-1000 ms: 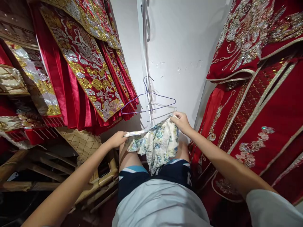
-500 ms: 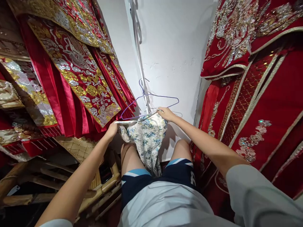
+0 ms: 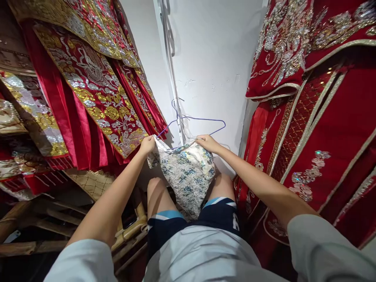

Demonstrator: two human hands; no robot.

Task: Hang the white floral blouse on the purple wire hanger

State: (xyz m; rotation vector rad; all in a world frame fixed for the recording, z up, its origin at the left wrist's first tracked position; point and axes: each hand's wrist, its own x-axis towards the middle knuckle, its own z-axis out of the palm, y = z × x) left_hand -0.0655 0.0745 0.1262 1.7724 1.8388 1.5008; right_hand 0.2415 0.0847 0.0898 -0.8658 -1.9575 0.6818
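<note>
A white garment with a blue-green floral pattern (image 3: pixel 188 176) hangs between my two hands, its lower end over my lap. My left hand (image 3: pixel 147 145) pinches its upper left edge near the shoulder. At the upper right edge, my right hand (image 3: pixel 206 142) grips the fabric with closed fingers. Behind the garment's top edge is a thin purple hanger (image 3: pixel 202 118), its hook up by a white pole. The hanger's left end sits close to my left hand, partly behind the fabric; its lower bar is mostly hidden.
Red costumes with gold and silver sequins (image 3: pixel 108 102) hang on the left. More red beaded garments (image 3: pixel 331 129) hang on the right. Bamboo furniture (image 3: pixel 132 231) stands low at left. A white wall (image 3: pixel 214 51) with a white pole (image 3: pixel 169 58) lies ahead.
My left hand has moved up and right, raising the garment's left side over the hanger's left end. The garment is spread wider; my right hand stays nearly in place.
</note>
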